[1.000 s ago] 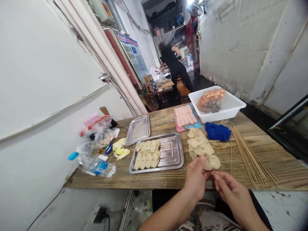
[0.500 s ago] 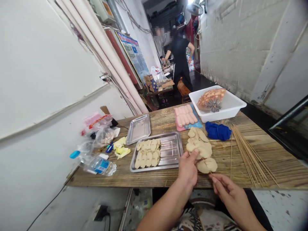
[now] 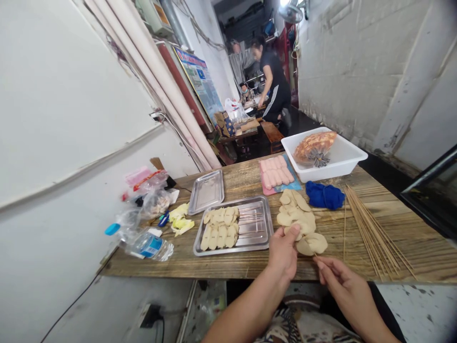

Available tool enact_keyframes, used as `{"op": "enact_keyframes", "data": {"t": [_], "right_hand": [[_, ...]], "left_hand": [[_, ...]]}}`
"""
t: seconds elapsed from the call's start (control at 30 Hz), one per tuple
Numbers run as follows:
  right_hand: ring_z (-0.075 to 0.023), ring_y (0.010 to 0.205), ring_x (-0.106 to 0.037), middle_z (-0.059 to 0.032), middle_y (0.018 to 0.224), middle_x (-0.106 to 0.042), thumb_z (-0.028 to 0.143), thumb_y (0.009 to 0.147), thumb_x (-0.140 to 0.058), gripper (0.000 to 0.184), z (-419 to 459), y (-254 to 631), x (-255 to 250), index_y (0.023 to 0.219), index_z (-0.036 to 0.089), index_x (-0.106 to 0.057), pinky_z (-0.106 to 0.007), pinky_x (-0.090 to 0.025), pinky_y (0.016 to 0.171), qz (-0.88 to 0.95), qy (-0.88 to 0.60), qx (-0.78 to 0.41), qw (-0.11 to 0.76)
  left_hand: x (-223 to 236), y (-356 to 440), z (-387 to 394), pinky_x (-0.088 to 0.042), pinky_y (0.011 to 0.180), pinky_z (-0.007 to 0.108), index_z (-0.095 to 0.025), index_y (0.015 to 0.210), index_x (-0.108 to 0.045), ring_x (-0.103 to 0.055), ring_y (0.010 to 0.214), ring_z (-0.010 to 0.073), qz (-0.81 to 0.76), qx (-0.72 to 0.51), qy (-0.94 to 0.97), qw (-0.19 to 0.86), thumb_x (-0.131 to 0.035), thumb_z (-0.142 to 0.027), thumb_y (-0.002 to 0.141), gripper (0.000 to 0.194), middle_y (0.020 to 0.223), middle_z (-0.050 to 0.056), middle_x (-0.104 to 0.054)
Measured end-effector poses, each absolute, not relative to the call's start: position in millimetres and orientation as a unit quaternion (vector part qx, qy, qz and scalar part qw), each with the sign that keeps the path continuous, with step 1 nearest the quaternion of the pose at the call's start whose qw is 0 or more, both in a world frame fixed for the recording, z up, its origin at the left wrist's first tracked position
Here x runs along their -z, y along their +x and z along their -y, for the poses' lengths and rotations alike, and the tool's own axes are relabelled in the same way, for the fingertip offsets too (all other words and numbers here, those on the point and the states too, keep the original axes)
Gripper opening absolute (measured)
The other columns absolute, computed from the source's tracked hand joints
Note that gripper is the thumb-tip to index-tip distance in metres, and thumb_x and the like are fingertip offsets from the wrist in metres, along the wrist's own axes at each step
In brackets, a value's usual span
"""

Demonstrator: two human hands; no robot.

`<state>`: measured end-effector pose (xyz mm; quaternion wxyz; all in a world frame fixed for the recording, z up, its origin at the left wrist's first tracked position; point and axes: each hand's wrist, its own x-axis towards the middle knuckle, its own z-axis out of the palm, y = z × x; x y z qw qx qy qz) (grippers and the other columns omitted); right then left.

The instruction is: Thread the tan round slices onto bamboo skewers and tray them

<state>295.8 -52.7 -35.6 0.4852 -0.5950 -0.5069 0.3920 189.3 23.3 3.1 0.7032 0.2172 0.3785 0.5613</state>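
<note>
Left hand [image 3: 284, 252] had shifted from the skewered slices [image 3: 312, 244] to the pile of pale slices [image 3: 296, 216] since the view one second earlier; the right hand [image 3: 344, 281] had stayed close to its former place. On inspection, the right hand pinched a thin skewer [image 3: 315, 256] between thumb and fingers, just below the skewered slices, near the front edge of the surface [image 3: 239, 267]. That low grip appeared chosen to steady the stick while leaving the slices clear of the fingers. The left hand rested its thumb on the near side of the pile; its other fingers were largely hidden, so whether they had closed on a slice could not be told. The pile lay directly ahead of both hands, presumably to keep the reach short.

To the left, a metal tray [image 3: 253, 242] held two rows of threaded slices [image 3: 218, 237], their sticks pointing right, an arrangement that seemed meant to keep the rows orderly and the stick ends easy to grasp. Loose sticks [image 3: 374, 238] lay fanned at the right, which likely suited the right hand. A blue cloth [image 3: 324, 195] sat between the pile and the far end of those sticks. Pink sausages [image 3: 276, 171] lay beyond the pile, beside a white tub [image 3: 347, 169].
</note>
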Motion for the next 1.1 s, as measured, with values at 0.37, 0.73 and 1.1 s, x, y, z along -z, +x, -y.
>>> {"op": "enact_keyframes", "data": {"t": [0.37,0.73,1.1], "right_hand": [[-0.0082,0.041,-0.039,0.0042,0.052,-0.047,0.048,0.075,-0.056,0.031,48,303,22,0.073,0.018,-0.063,-0.020,-0.033,0.038,0.434,-0.570,-0.489,0.498],[-0.0096,0.041,-0.042,0.0035,0.050,-0.050,0.047,0.072,-0.058,0.031,48,312,26,0.078,0.018,-0.067,-0.020,-0.033,0.038,0.451,-0.586,-0.458,0.494],[-0.0153,0.057,-0.056,0.0010,0.059,-0.058,0.041,0.081,-0.051,0.027,59,307,46,0.090,0.019,-0.065,-0.023,-0.045,0.058,0.538,-0.590,-0.393,0.456]], "left_hand": [[0,177,-23,-0.048,0.078,0.035,-0.010,0.088,-0.065,-0.064,0.081,0.0214,-0.385,-0.489,0.294,0.725,-0.077,-0.031,0.056,0.040,0.089,0.012,-0.068],[-11,160,-26,-0.045,0.083,0.035,-0.013,0.102,-0.062,-0.061,0.091,0.0214,-0.338,-0.442,0.329,0.763,-0.073,-0.030,0.064,0.043,0.102,0.014,-0.064],[-12,159,-34,-0.046,0.077,0.029,-0.011,0.096,-0.064,-0.060,0.082,0.0172,-0.381,-0.501,0.332,0.703,-0.071,-0.036,0.065,0.041,0.094,0.011,-0.066]]}}
